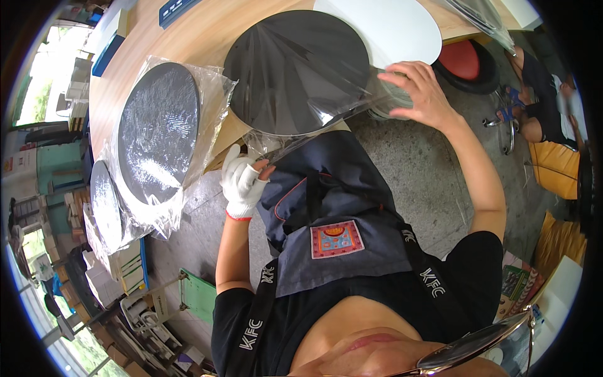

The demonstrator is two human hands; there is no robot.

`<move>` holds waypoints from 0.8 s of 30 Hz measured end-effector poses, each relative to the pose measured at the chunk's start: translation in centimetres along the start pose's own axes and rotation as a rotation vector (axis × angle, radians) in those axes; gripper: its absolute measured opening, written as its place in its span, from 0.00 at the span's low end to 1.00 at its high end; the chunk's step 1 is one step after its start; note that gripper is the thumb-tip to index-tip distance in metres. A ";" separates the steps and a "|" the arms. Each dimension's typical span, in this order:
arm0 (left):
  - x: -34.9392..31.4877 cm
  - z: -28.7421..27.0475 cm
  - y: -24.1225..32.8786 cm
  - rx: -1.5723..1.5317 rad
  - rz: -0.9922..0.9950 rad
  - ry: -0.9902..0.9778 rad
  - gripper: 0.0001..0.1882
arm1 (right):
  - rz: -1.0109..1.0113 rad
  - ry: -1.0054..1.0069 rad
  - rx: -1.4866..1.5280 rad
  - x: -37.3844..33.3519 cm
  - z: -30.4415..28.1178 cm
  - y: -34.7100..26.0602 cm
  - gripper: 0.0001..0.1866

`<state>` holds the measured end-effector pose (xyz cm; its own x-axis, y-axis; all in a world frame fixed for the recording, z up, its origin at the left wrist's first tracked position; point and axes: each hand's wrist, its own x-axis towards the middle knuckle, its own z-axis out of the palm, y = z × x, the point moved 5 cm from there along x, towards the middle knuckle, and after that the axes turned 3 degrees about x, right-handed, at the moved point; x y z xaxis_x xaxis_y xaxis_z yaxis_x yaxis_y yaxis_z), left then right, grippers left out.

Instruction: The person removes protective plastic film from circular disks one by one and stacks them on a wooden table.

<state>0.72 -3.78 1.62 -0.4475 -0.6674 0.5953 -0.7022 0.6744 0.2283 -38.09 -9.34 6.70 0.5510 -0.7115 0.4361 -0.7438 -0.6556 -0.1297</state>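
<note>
Looking down in the head view, the person's left hand [242, 182], in a white glove with a red cuff, sat just left of centre. Its grip was closed on the near corner of a clear plastic bag [314, 119], with the thumb and fingertips pinching the film. The bare right hand [422, 94], at about 1 o'clock from centre, lay with its fingers spread and curled over the far edge of the same bag, pressing on the film rather than closed around it.

Inside that bag was a large black disc [295, 69], lying near 12 o'clock on the wooden bench [207, 31] with its near edge hanging over the bench rim above the person's grey apron [339, 213]. A white round disc [396, 25] lay just beyond it, partly covered by the black one.

At about 10 o'clock a second black disc in a crinkled bag [160, 132] rested on the bench edge, tilted toward the floor. Below it, at 9 o'clock, a third bagged disc [107, 204] leaned against a stack of white cartons [103, 276].

At 2 o'clock a red stool [463, 60] stood on the grey floor [414, 169], close to the right hand. Another person [543, 94] sat at 3 o'clock, well apart from the bench.
</note>
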 end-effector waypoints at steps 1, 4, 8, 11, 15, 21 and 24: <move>-0.1 -0.3 -0.2 -0.037 -0.019 -0.010 0.19 | 0.039 0.019 0.096 0.3 -0.4 0.3 0.24; -5.1 0.9 -4.2 -0.415 -0.513 0.137 0.38 | 0.197 0.099 0.497 1.0 -1.6 2.0 0.26; -4.8 5.8 -5.5 -1.255 -1.203 -0.015 0.41 | 0.207 0.033 0.478 3.8 -1.1 0.6 0.15; -0.6 7.4 -2.0 -1.336 -1.252 -0.135 0.31 | -0.103 -0.055 0.333 5.9 2.9 -4.2 0.15; -2.3 7.5 -2.6 -1.256 -1.230 -0.172 0.21 | -0.224 -0.169 0.304 6.2 5.8 -7.9 0.31; -1.5 6.1 -1.6 -1.222 -1.164 -0.315 0.18 | -0.220 -0.098 0.280 6.1 8.2 -9.9 0.36; -1.2 5.1 -1.9 -1.140 -1.158 -0.455 0.19 | -0.147 -0.153 0.275 6.0 9.3 -9.5 0.38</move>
<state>-0.23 -5.86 -3.47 -0.2749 -0.8330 -0.4801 -0.1139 -0.4676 0.8766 -24.18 -9.73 2.30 0.7103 -0.6206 0.3320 -0.5344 -0.7825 -0.3195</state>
